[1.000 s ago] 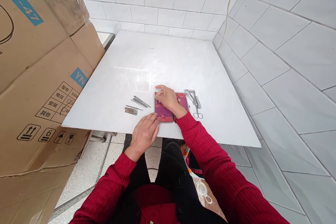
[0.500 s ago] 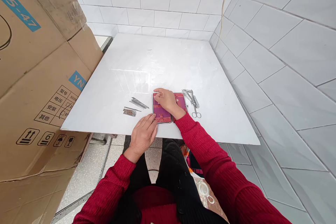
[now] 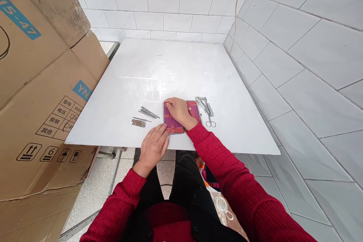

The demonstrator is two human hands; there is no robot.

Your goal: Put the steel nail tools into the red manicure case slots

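Note:
An opened manicure case (image 3: pixel 175 125) with a purple lining, red trim and elastic loops lies near the table's front edge. My left hand (image 3: pixel 154 140) grips its lower left corner with the fingertips. Over the case's upper left part, my right hand (image 3: pixel 179 110) is closed, thumb and fingers pinched together; whatever they hold is hidden. Left of the case lie several thin metal tools (image 3: pixel 149 112), another slim tool (image 3: pixel 141 119) and nail clippers (image 3: pixel 138 123). To its right are small scissors (image 3: pixel 210 121) and other metal tools (image 3: pixel 202 102), close together.
The white table (image 3: pixel 170 68) meets tiled walls at the back and right. A large cardboard box (image 3: pixel 51 94) stands along its left side. A thin cable (image 3: pixel 236 11) hangs in the back right corner. Beside my right leg is a patterned surface with a clear round item (image 3: pixel 221 204).
The whole view has shifted slightly. Both hands stay at nearly the same places on and over the case; the right hand's fingers have turned a little.

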